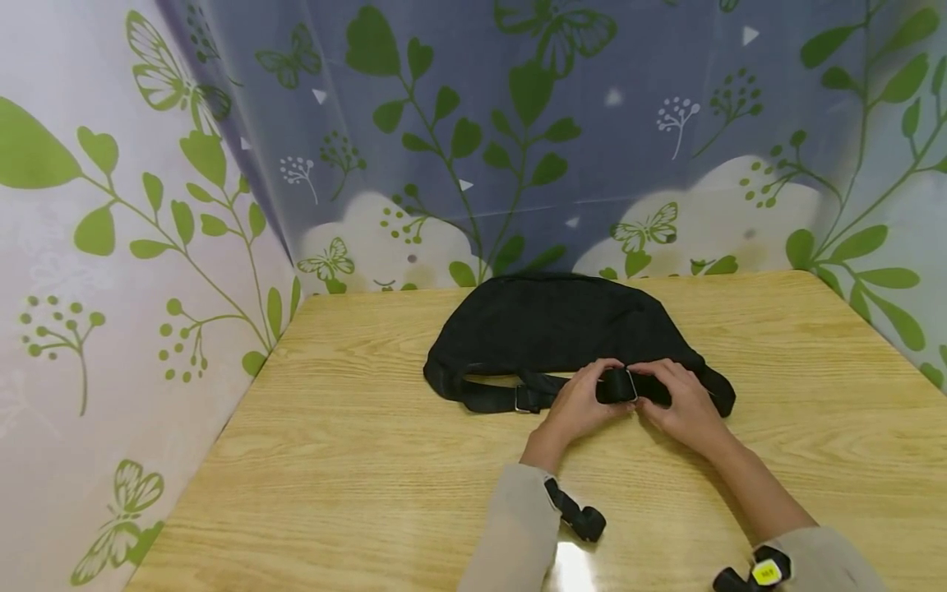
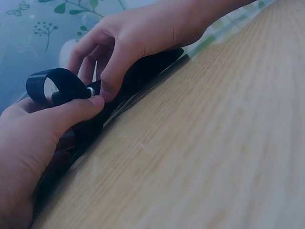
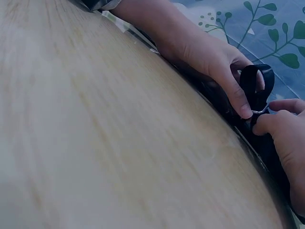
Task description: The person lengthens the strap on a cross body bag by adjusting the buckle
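A black waist bag (image 1: 555,325) lies on the table with its strap along the near side. My left hand (image 1: 579,404) pinches the strap where it bends into a raised loop (image 2: 40,86), its thumb beside a metal buckle (image 1: 632,385). From the other side, my right hand (image 1: 684,409) pinches the strap at the same buckle, thumb and fingertips close to the metal. The right wrist view shows the strap loop (image 3: 257,83) standing up between the two hands. Fingers partly cover the buckle, so how the strap threads through it is hard to tell.
A second strap buckle (image 1: 527,399) lies left of my hands. The wood-grain table (image 1: 355,477) extends around the bag, and a leaf-and-butterfly patterned curtain (image 1: 459,123) stands close behind it. Black wrist bands (image 1: 580,514) sit on both sleeves.
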### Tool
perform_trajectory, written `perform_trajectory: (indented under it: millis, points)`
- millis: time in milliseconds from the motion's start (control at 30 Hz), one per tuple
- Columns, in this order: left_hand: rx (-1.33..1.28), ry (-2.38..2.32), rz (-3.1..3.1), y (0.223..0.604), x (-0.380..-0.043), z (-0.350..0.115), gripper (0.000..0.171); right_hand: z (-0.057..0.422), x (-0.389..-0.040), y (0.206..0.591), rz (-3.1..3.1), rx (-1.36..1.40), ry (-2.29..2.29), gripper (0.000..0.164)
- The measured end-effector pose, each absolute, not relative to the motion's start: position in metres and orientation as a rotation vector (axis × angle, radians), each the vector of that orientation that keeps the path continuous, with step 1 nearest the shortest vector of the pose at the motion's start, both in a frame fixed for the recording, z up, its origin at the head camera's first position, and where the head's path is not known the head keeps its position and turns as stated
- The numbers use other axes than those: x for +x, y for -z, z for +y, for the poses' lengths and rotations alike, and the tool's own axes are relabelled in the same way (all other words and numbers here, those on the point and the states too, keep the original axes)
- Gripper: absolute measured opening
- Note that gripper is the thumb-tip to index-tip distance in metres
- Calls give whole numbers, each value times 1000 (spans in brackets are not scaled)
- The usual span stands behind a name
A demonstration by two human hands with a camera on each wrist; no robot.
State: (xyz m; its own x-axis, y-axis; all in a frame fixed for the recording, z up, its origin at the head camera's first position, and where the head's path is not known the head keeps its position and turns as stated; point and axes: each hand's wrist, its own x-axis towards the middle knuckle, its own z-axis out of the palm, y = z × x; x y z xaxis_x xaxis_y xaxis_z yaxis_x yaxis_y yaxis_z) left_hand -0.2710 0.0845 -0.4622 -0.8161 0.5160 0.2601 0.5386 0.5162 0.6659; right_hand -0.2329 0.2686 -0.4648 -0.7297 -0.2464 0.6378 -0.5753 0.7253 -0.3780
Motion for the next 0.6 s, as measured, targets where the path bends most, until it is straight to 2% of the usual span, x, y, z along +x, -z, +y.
perform_trajectory:
  millis: [300,600]
  points:
    - [-991,1143,-2705,463,-272,85,52,268,-230,464,-2335,568,-797,30]
    - [-886,1211,-2756,459,-270,86,51,267,-232,463,-2298,549,-788,28]
